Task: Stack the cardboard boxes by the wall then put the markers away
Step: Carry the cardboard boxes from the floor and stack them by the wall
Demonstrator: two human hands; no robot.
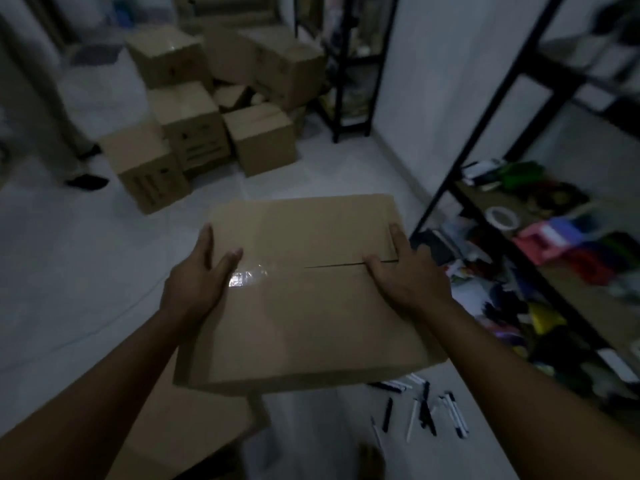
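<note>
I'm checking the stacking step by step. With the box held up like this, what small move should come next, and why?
Probably carry the box forward toward the pile of boxes across the floor. Both the left hand and right hand hold its sides, it is lifted off the floor, and the markers lie below, for later.

Black metal shelving (491,140) at right, cluttered: tape roll (503,218) on its board, pink item (540,242) just beside, green item (517,174) behind.

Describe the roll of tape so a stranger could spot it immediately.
Find the black metal shelving unit along the right wall. On its cluttered lower shelf, near the front edge, lies the roll of tape. It is a pale white ring lying flat, unlike the colourful items around it.
</note>
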